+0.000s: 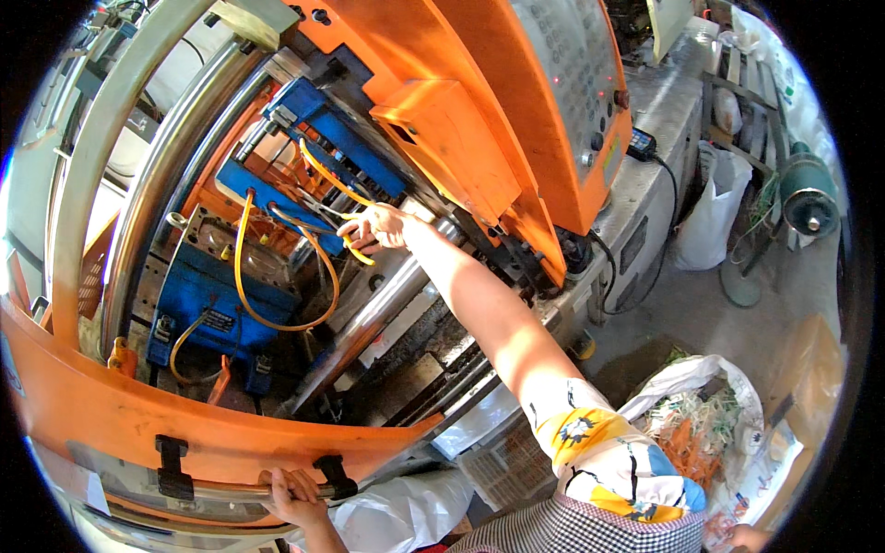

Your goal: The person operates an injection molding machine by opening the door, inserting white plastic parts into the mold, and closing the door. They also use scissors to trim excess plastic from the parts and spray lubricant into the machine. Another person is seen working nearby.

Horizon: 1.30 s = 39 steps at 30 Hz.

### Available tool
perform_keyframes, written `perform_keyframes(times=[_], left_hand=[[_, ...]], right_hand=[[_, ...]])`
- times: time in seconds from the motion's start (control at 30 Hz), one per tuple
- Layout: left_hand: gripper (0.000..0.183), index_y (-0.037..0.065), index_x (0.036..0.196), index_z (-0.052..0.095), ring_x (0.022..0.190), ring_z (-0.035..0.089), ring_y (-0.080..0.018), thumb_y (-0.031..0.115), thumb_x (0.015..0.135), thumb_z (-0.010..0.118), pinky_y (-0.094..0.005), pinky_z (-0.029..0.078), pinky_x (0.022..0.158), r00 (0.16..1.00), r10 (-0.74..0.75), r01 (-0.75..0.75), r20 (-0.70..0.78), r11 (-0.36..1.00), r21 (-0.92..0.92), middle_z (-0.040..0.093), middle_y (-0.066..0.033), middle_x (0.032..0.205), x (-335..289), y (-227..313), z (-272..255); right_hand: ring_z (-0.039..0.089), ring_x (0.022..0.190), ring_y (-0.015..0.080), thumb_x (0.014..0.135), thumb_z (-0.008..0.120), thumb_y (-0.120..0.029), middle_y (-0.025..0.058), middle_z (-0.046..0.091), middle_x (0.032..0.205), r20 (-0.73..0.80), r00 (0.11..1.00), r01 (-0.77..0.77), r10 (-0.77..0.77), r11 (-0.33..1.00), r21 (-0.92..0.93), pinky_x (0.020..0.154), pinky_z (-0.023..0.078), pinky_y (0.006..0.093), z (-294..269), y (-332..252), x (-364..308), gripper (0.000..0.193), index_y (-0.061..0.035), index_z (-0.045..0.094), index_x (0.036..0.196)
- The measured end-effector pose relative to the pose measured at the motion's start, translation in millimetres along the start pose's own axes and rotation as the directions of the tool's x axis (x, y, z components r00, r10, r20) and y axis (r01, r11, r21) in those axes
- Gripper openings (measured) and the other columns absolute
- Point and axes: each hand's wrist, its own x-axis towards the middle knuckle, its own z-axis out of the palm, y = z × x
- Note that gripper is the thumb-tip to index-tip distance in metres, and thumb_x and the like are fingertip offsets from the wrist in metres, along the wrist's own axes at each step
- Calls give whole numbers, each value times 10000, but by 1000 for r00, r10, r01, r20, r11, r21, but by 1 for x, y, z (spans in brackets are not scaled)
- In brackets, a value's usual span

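Orange steel guarding frames an open moulding machine; the right hand reaches deep between the blue metal mould halves, fingers pinched together around a small pale moulded part near the yellow looping hoses. The left hand is closed around the grey bar handle of the orange sliding guard door. If that door slid while the arm is inside, the forearm could be caught; a snagged hose could also pull loose. A polished steel tie bar crosses under the arm, crowding the reach. A white sack of orange plastic scrap sits on the floor at right.
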Motion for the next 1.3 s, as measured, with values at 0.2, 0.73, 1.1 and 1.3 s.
perform_keyframes(times=[0.2,0.73,1.1,1.3], left_hand=[[270,101,684,346,270,219,-74,157,882,521,-232,233,274,1000,14,-14,28,1000,7,253,9,397,-2,2,6],[240,97,710,346,260,238,-87,133,878,514,-238,238,273,994,-2,7,112,999,-40,273,-6,394,-4,-7,13],[244,101,692,353,265,237,-77,130,892,489,-225,256,279,992,32,-22,119,996,-83,272,12,425,-12,-9,23],[307,112,622,358,266,226,-81,138,898,486,-226,235,282,995,29,-22,96,997,-67,273,10,412,-13,0,40]], right_hand=[[573,910,212,636,481,-31,111,534,1196,38,998,47,-50,995,85,847,449,389,-4,1,8,408,30,590,1025],[534,791,176,645,490,-99,72,607,1071,-28,991,136,-133,980,146,727,458,349,7,-2,45,204,-15,626,772],[578,515,226,810,468,-121,137,594,639,-599,777,380,-197,904,196,453,458,344,88,46,88,231,66,567,718],[528,467,159,752,429,-14,73,531,538,-532,787,455,-313,876,158,424,410,293,119,59,61,175,-8,525,606]])
